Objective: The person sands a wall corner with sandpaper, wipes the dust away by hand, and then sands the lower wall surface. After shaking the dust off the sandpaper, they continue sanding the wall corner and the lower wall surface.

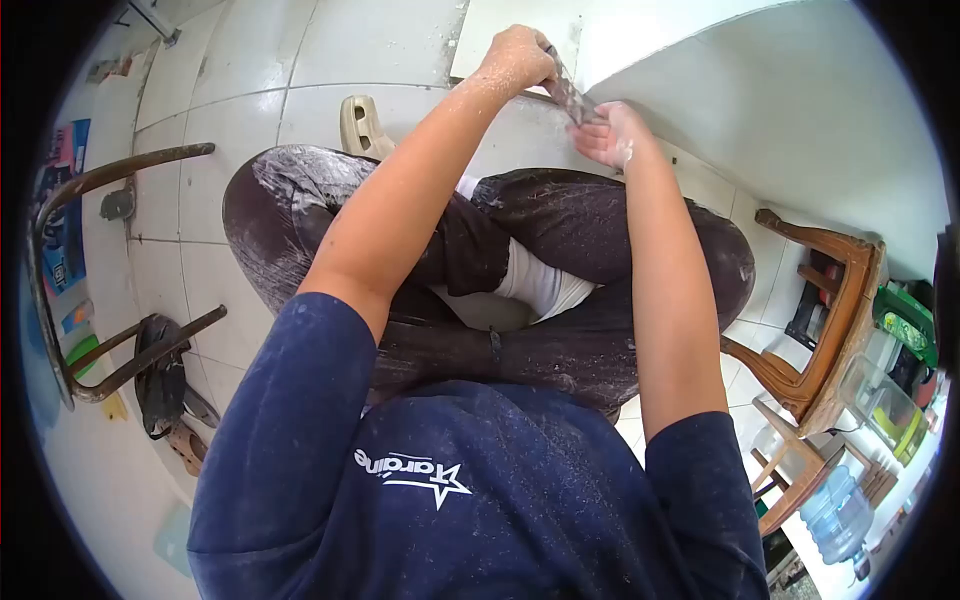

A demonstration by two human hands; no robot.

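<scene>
A flat greyish strip-like tool (573, 101), dusted with white, slants between my two hands beside the white wall panel (690, 95). My left hand (520, 60) is closed round its upper end, the fingers curled over it. The lower end meets the fingers of my right hand (612, 135), whose palm is partly turned up and whose fingers lie close together against it. White powder covers parts of both hands and forearms. Whether the tool is a blade or a scraper cannot be made out.
A beige clog (364, 128) lies on the tiled floor (340, 45) beyond my crossed legs. A metal-framed chair (90, 180) stands left, with a dark bag (160, 370) near it. Wooden chairs (850, 300) and a blue water bottle (838, 515) are at the right.
</scene>
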